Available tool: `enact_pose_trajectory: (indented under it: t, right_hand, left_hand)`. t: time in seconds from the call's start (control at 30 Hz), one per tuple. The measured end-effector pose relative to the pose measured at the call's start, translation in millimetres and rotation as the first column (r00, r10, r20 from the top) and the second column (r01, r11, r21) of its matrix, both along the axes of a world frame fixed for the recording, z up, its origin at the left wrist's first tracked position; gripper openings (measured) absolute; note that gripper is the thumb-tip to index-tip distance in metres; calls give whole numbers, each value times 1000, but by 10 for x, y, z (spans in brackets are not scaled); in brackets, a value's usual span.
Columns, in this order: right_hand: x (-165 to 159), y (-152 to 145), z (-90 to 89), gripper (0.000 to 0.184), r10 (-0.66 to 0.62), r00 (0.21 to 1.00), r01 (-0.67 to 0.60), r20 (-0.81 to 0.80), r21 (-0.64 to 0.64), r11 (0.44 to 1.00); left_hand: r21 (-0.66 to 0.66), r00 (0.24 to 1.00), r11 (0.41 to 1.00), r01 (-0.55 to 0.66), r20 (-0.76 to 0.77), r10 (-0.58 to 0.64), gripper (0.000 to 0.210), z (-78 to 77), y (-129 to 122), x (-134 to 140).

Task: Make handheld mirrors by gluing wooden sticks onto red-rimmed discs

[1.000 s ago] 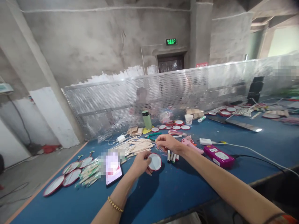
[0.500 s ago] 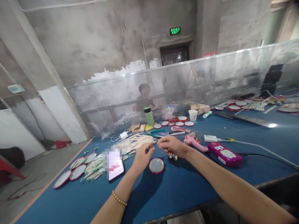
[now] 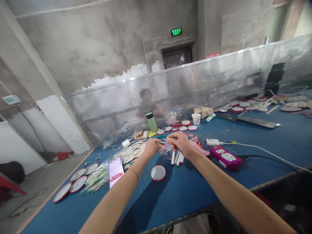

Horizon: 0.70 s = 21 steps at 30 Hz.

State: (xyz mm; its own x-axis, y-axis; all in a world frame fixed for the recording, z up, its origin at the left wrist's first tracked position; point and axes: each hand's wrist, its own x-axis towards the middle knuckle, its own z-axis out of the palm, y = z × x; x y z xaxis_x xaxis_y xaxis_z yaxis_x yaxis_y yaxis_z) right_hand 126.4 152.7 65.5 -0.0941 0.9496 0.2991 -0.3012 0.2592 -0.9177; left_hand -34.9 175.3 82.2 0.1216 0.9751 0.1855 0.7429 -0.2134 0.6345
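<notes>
My left hand (image 3: 151, 147) is closed in a pinch, and a thin pale stick (image 3: 162, 142) juts from its fingers toward the right. Facing it, my right hand (image 3: 180, 143) pinches something small at its fingertips, too little to make out. Both hands are raised over a tangle of small coloured bands (image 3: 165, 149). Nearer to me, a round red-rimmed mirror (image 3: 158, 173) lies flat on the blue table (image 3: 168, 201). Several marker pens (image 3: 177, 158) lie just below my right hand. A pile of wooden sticks (image 3: 133, 152) spreads left of my left hand.
At the left are a phone (image 3: 115, 172), bagged sticks (image 3: 94, 182) and several mirrors (image 3: 78, 184). To the right lie a pink glue gun (image 3: 201, 149) and a purple power strip (image 3: 225, 157) with cables. A green bottle (image 3: 151, 123) and paper cup (image 3: 196, 119) stand behind.
My left hand has gone from loosely open to pinching the thin stick, and moved up near my right hand. My right hand stays pinched. The view has shifted slightly.
</notes>
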Motion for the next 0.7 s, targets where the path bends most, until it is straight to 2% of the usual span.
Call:
enact_pose_trajectory:
  t: [0.13,0.23,0.3,0.43,0.53,0.6,0.7]
  right_hand:
    - [-15,-15,-37,23,45,997,-44,68,-4,999]
    - [-40,-58,-50,24,152,981,-153,119,4,988]
    - [-67,-91,-60,25,204,969,-209,140,20,978]
    - [-138,-136,-108,29,211,956,-223,202,40,974]
    - [-188,-148,-151,30,184,953,-205,240,67,976]
    - [-217,-147,-172,30,176,950,-204,259,87,975]
    - [-254,-140,-196,30,170,946,-205,277,103,973]
  left_hand:
    - [101,1000,995,-9,-5,9,31,63,-34,126]
    - [100,981,981,164,84,-172,19,73,-250,110]
    - [57,950,976,212,220,-219,14,60,-422,77]
    - [-1,852,979,202,493,-175,7,-9,-667,13]
    - [-38,746,980,195,654,-124,14,-91,-721,-24]
    - [-41,702,981,188,704,-106,18,-146,-719,-45]
    - [-13,688,988,154,719,-97,20,-201,-705,-78]
